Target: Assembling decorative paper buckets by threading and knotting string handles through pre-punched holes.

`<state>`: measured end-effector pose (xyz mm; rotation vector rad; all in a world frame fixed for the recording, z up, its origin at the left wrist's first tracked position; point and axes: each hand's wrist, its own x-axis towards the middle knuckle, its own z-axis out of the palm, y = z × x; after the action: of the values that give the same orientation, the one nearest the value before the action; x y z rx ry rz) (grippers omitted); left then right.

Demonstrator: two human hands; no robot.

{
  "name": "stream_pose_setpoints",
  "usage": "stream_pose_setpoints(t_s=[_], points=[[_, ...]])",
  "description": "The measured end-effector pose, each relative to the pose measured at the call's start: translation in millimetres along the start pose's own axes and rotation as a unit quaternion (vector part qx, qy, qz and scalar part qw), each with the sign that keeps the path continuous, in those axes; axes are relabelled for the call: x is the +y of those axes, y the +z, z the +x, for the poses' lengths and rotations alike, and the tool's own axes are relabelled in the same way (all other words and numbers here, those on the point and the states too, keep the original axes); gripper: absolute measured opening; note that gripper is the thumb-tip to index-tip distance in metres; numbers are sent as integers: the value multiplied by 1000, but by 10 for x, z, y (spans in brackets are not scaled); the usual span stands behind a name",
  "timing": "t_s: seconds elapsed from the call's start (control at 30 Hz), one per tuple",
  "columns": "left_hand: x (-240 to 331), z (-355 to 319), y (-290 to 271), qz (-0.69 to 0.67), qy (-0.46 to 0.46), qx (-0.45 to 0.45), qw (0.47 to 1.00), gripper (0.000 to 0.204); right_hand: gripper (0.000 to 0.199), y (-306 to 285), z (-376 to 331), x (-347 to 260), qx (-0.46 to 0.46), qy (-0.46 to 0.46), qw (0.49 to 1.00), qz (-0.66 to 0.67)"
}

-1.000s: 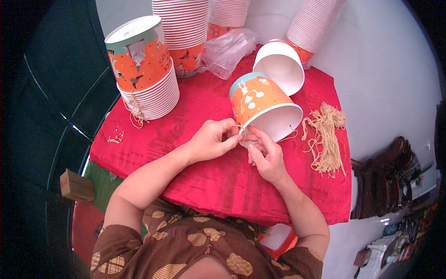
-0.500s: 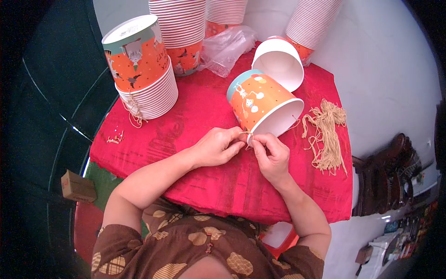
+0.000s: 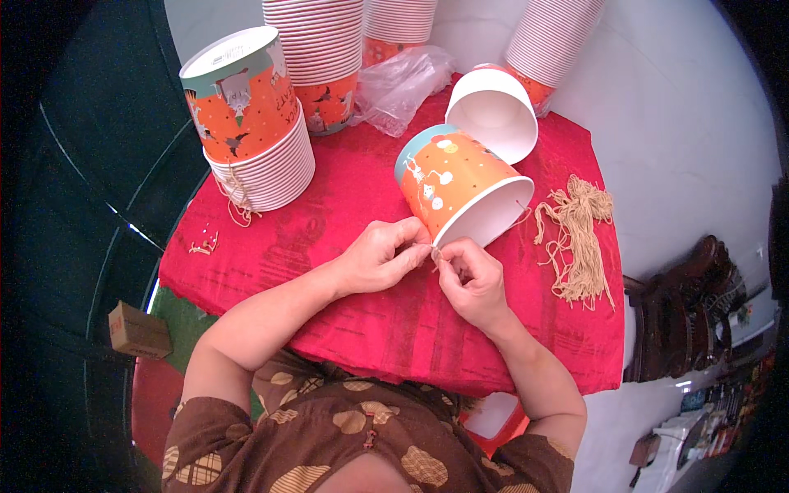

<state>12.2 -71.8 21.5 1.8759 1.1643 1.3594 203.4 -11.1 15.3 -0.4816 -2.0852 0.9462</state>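
Observation:
An orange paper bucket [image 3: 460, 177] with a teal base band and white rim lies on its side in front of me, its mouth turned toward the right and toward me. At the near edge of its rim, my left hand [image 3: 388, 255] pinches a thin tan string between thumb and forefinger. My right hand [image 3: 472, 278] is closed on the same string just beside it. The short piece of string between the fingertips is mostly hidden. Another bit of string shows at the rim's right side. A loose bundle of tan strings [image 3: 582, 238] lies to the right.
Nested buckets [image 3: 261, 172] stand upside down at the left, with string hanging from them. Taller stacks [image 3: 316, 49] rise behind. A white-mouthed bucket [image 3: 497, 119] lies behind the orange one, near a crumpled plastic bag [image 3: 403, 86]. String scraps [image 3: 205, 244] lie on the red cloth [image 3: 345, 329].
The orange bucket has rolled slightly and shifted a little left. My hands have drawn closer together at the rim, the right one moving left and down.

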Motion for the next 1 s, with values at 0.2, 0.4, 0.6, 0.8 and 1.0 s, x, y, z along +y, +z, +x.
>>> stream_pose_setpoints(t_s=[0.2, 0.4, 0.6, 0.8, 1.0], points=[[-6, -6, 10, -19, 3, -17, 1000, 11, 14, 48, -26, 7, -4, 100, 981, 164], [-40, -13, 36, -29, -10, -28, 999, 8, 15, 15, -21, 4, -5, 145, 959, 244], [-36, -12, 49, -11, 1, -49, 999, 8, 14, -11, -18, -40, -6, 107, 982, 155], [-57, -13, 66, -2, 25, -35, 999, 8, 14, -26, -6, -77, 17, 7, 999, -35], [-62, -10, 68, 4, 15, -35, 999, 6, 15, -27, 1, -97, 51, -11, 994, -100]])
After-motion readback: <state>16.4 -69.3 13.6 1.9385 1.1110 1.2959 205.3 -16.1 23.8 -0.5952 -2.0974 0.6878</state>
